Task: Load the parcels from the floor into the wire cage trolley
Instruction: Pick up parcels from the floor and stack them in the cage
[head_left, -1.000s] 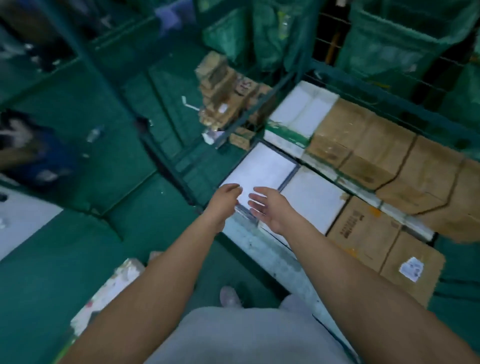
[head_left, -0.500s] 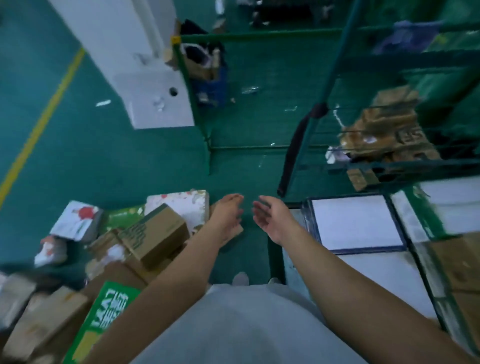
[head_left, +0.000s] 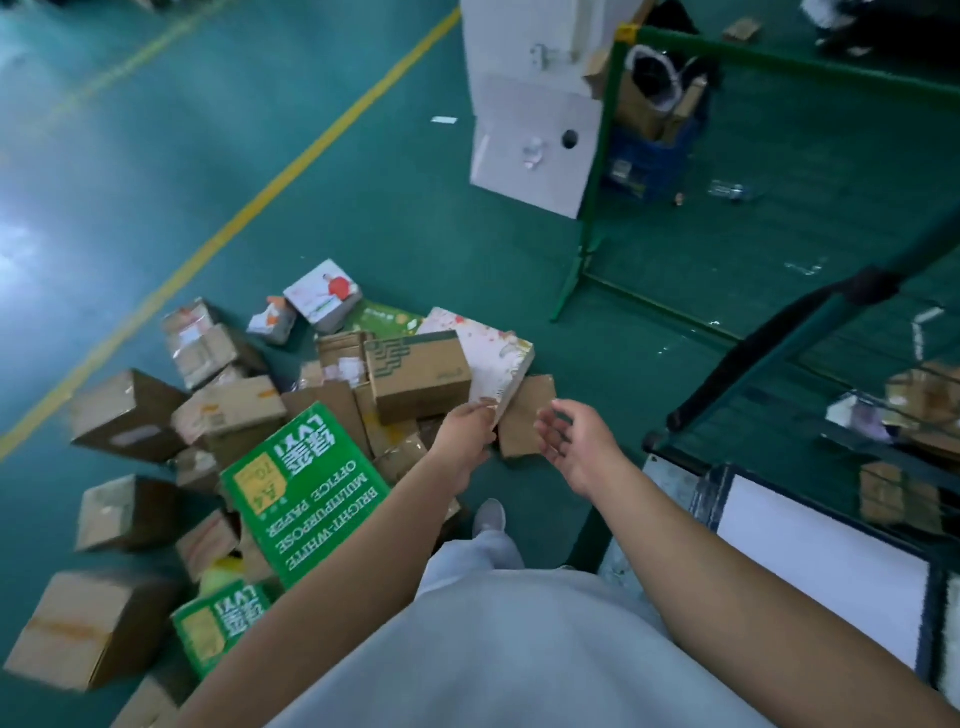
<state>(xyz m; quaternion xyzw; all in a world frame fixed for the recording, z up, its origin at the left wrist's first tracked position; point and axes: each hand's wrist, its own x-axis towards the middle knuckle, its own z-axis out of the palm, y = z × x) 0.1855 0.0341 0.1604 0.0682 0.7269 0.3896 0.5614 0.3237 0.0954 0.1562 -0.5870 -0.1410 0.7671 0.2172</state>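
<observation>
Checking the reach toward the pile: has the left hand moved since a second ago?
Yes. The left hand has swung left, off the white parcel in the trolley, and now hangs empty by the floor parcels.

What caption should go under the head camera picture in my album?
Two empty hands, left and right, reach toward a heap of parcels on the green floor beside a wire cage trolley.

Cool dim light, left-edge floor glare

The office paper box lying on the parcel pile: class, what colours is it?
Green with white lettering and a yellow patch, on the office paper box, head view.
</observation>
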